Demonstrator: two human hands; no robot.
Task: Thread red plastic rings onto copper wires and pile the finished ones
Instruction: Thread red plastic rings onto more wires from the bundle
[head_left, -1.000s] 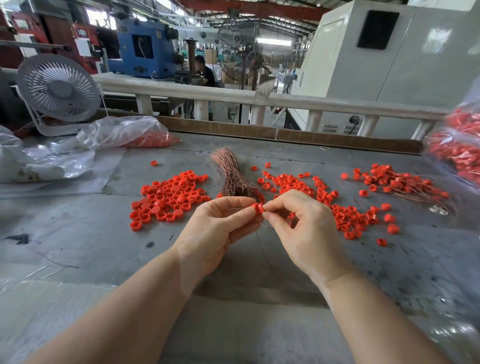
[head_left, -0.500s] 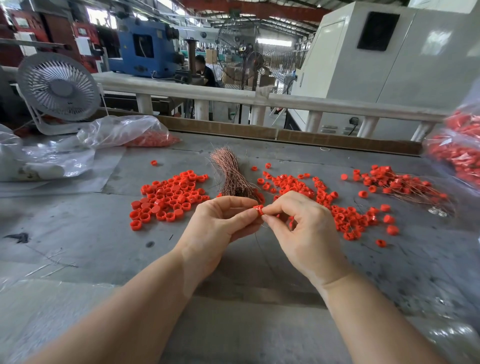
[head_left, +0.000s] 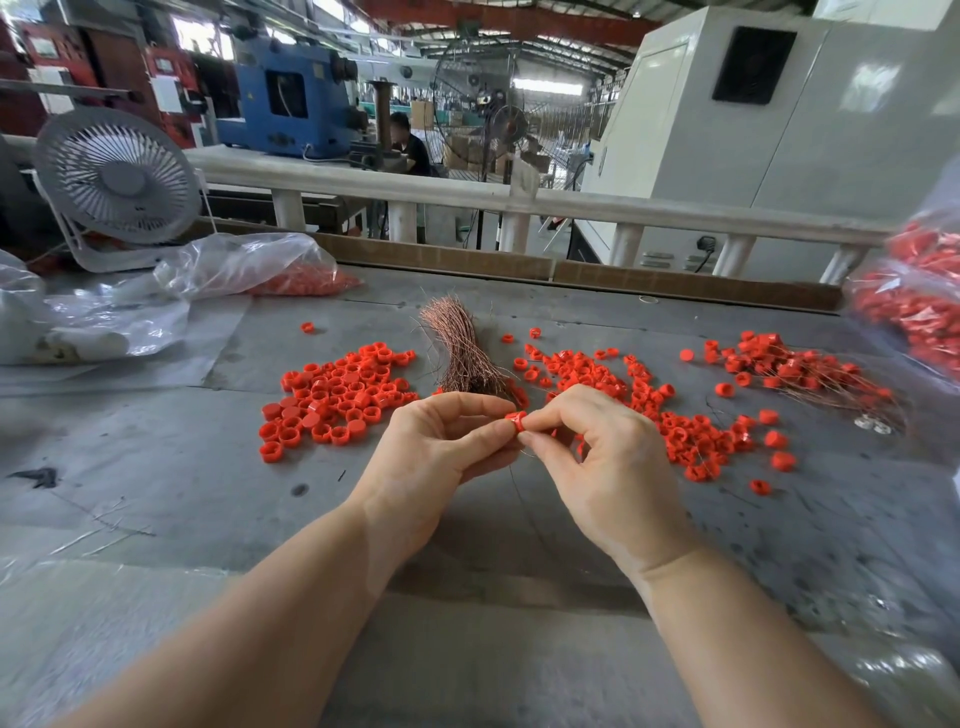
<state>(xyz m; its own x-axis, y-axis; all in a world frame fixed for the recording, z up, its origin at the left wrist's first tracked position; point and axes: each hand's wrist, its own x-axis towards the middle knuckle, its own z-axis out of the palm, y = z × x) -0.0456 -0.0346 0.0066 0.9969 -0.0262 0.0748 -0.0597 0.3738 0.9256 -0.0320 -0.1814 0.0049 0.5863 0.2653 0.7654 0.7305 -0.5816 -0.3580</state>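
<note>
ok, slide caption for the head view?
Both hands pinch a red ring above the table, copper wire bundle behind.

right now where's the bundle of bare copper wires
In the head view the copper wire bundle lies mid-table, just beyond the left hand, between the left pile of red rings and the middle scatter of red rings.

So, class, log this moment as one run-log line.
step: threading | left hand: pinches red ring | right hand: pinches same ring | wire bundle: behind hands | finished pile: far right
</note>
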